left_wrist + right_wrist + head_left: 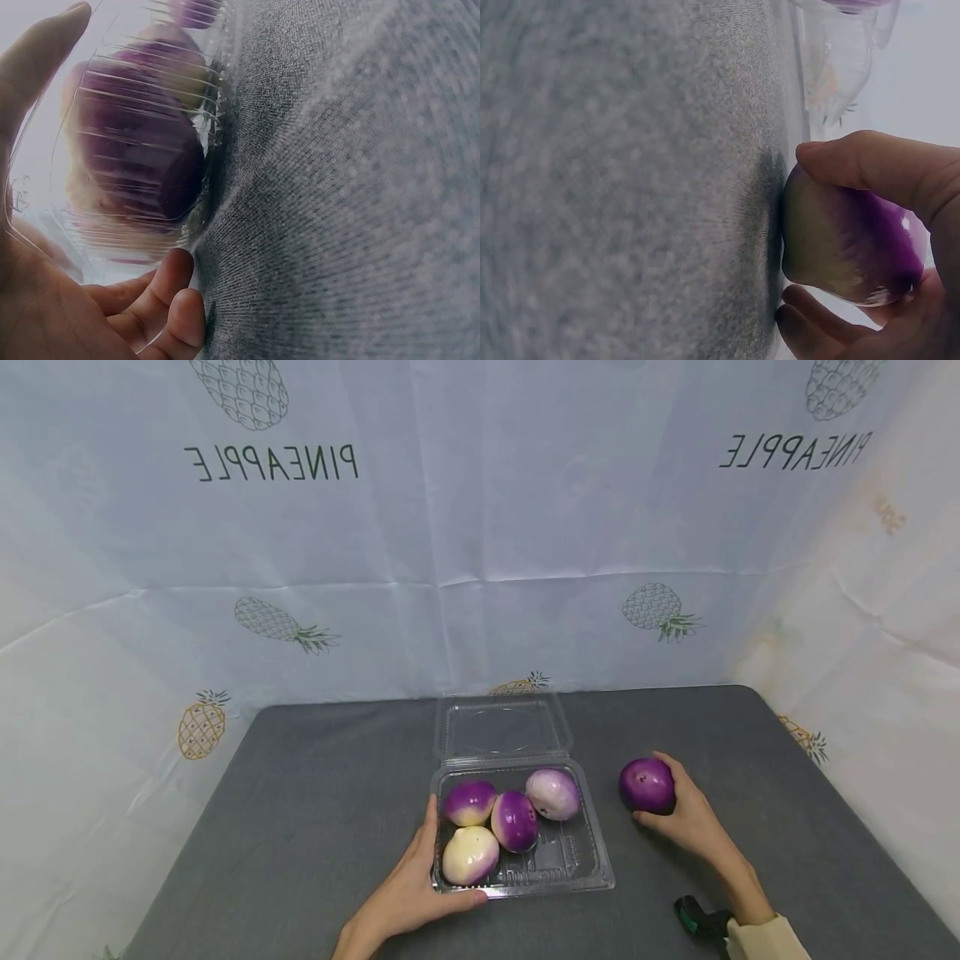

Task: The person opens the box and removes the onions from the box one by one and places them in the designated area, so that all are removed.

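Note:
My right hand (693,818) grips a glossy purple turnip (647,786) at the right of the dark table, thumb on the near side and fingers round the far side. In the right wrist view this turnip (847,240) shows a cream-green part close to the tabletop. My left hand (412,881) holds the near left corner of a hinged clear plastic box (573,852), its thumb along the front edge. Several purple-and-cream turnips (470,855) lie inside, mostly to the left. Through the ribbed wall in the left wrist view, a dark purple turnip (139,142) shows.
The box's clear lid (502,728) lies folded back behind it. A black strap-like device (701,920) is at my right wrist. White cloth with pineapple prints (480,527) hangs behind and beside the grey table (330,810).

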`<move>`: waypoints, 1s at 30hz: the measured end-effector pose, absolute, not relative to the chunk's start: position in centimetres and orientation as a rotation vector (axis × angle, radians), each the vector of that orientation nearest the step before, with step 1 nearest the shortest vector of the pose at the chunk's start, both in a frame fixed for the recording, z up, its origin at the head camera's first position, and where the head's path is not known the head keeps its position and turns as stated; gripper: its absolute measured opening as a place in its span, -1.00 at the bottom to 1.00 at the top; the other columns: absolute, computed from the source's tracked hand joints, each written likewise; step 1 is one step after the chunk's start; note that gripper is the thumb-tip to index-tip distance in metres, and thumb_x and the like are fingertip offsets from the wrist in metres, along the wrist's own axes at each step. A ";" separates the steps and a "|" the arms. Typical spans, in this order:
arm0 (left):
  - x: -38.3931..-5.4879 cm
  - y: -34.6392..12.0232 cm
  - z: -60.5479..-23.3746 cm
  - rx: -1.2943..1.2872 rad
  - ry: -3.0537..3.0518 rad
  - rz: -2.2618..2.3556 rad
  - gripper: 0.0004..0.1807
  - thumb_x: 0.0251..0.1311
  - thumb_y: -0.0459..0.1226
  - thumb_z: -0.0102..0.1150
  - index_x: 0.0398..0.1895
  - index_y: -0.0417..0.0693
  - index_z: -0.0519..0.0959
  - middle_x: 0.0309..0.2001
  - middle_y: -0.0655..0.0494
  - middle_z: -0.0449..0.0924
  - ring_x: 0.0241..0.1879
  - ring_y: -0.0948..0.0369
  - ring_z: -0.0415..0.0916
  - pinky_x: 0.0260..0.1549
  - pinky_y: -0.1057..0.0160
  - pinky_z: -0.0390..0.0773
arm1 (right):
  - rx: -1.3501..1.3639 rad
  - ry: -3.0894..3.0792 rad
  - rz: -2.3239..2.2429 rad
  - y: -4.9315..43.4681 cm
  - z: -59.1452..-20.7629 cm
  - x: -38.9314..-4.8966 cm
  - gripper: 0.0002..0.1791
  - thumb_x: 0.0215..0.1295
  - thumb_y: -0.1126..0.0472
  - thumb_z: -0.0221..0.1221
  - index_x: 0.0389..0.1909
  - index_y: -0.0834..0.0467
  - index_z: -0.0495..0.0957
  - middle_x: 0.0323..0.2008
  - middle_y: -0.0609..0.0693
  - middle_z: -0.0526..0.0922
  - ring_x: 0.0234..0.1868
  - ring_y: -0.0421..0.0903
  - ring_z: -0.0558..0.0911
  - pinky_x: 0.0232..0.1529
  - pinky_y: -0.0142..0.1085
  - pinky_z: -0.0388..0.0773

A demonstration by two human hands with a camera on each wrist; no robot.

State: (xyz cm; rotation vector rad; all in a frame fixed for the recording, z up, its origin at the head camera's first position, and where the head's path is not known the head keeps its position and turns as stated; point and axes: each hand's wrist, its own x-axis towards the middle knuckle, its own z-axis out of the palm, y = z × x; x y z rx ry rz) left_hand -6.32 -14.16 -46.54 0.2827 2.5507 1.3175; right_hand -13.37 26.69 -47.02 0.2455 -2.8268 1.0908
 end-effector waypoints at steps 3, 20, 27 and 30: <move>-6.3 -14.2 -46.5 0.287 2.550 1.318 0.56 -0.07 0.19 0.56 0.65 0.14 -0.52 0.65 -0.24 -0.12 0.61 -0.23 -0.09 0.45 -0.39 0.11 | 0.229 -2.829 1.097 26.8 -47.0 -13.3 0.11 -0.03 0.29 0.55 0.47 0.39 0.08 0.25 0.61 0.39 0.17 0.57 0.51 0.02 0.41 0.52; -6.3 -14.1 -46.4 0.293 2.549 1.318 0.56 -0.07 0.19 0.56 0.65 0.11 -0.52 0.65 -0.23 -0.14 0.62 -0.22 -0.10 0.45 -0.37 0.11 | 0.223 -2.782 1.084 26.8 -47.0 -13.2 0.09 -0.03 0.22 0.58 0.45 0.41 0.15 0.29 0.56 0.35 0.20 0.55 0.48 0.05 0.43 0.50; -6.3 -14.1 -46.3 0.278 2.539 1.321 0.55 -0.07 0.20 0.55 0.66 0.12 -0.50 0.66 -0.22 -0.17 0.62 -0.21 -0.11 0.45 -0.38 0.10 | 0.217 -2.779 1.094 27.0 -46.4 -12.9 0.09 -0.02 0.19 0.56 0.46 0.39 0.15 0.30 0.53 0.33 0.27 0.53 0.37 0.07 0.48 0.41; -6.3 -14.1 -46.3 0.278 2.543 1.320 0.55 -0.07 0.20 0.55 0.66 0.11 -0.50 0.66 -0.21 -0.15 0.62 -0.21 -0.09 0.45 -0.38 0.12 | 0.257 -2.689 1.082 27.0 -45.9 -12.7 0.03 -0.06 0.25 0.56 0.42 0.43 0.23 0.25 0.52 0.40 0.27 0.50 0.33 0.07 0.49 0.32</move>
